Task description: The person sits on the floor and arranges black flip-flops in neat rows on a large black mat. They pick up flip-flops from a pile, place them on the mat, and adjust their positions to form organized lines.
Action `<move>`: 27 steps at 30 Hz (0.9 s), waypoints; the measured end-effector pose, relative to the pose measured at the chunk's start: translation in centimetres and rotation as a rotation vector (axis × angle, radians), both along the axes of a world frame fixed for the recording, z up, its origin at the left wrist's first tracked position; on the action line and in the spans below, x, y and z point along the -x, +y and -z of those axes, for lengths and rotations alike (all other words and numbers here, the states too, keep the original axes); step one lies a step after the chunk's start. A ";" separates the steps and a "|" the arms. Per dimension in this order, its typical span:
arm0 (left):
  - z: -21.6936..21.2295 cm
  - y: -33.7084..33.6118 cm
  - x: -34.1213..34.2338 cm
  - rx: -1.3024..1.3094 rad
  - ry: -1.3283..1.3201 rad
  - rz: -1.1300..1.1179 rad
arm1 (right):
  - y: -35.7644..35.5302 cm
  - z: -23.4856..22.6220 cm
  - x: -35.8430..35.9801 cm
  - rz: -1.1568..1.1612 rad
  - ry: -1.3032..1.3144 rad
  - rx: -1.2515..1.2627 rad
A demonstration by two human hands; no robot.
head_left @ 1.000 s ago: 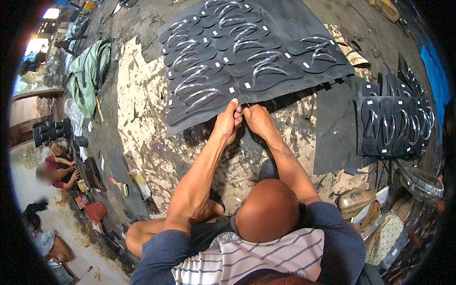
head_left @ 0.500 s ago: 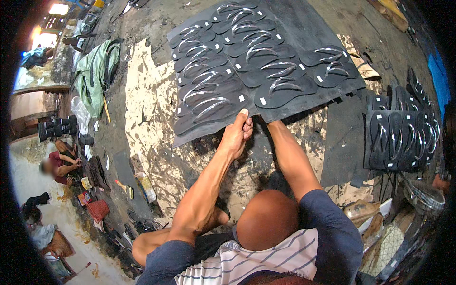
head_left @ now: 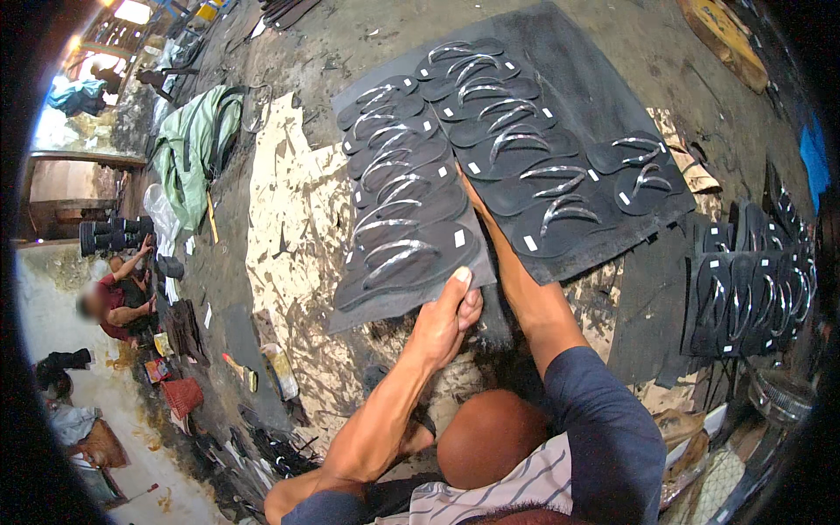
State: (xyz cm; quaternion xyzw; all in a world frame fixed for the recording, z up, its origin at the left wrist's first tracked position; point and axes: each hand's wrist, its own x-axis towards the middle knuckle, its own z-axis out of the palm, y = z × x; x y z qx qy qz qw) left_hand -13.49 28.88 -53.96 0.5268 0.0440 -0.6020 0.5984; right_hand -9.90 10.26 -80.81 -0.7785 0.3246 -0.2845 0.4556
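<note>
My left hand (head_left: 448,322) is closed on the near right corner of a black sheet (head_left: 348,317), thumb on top. Black thong sandals (head_left: 404,262) with silvery straps and small white stickers lie in a column on that sheet. Beside it, on the right, a larger black sheet (head_left: 604,70) bears more of the same sandals (head_left: 564,214). My right forearm (head_left: 529,302) reaches into the gap between the two sheets; the right hand is hidden beneath them, so its fingers do not show.
More finished sandals (head_left: 744,297) stand packed in rows on the right, near a fan (head_left: 781,395). Beige, black-stained sheeting (head_left: 293,201) covers the floor. At left are a green cloth (head_left: 197,144), a brush (head_left: 241,372) and another person (head_left: 118,302) sitting.
A gap has opened between the left and right sheets. My right forearm has pushed farther in between them, while my left hand keeps its grip on the corner.
</note>
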 end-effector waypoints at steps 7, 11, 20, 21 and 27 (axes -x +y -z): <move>-2.6 2.0 -0.2 -0.112 -0.016 -0.100 | -2.4 1.8 -5.6 0.002 -0.100 0.012; -5.8 2.9 -0.8 -0.181 -0.107 0.019 | -4.5 2.9 -8.7 0.021 -0.162 0.016; -7.2 6.4 -0.2 -0.249 -0.122 -0.057 | -6.1 4.3 -15.7 -0.012 -0.300 -0.039; -7.7 6.5 -0.2 -0.264 -0.137 -0.074 | -5.4 4.5 -16.9 -0.029 -0.319 -0.058; -9.2 6.5 0.0 -0.439 0.000 -0.062 | -7.6 8.1 -20.1 -0.066 -0.403 -0.113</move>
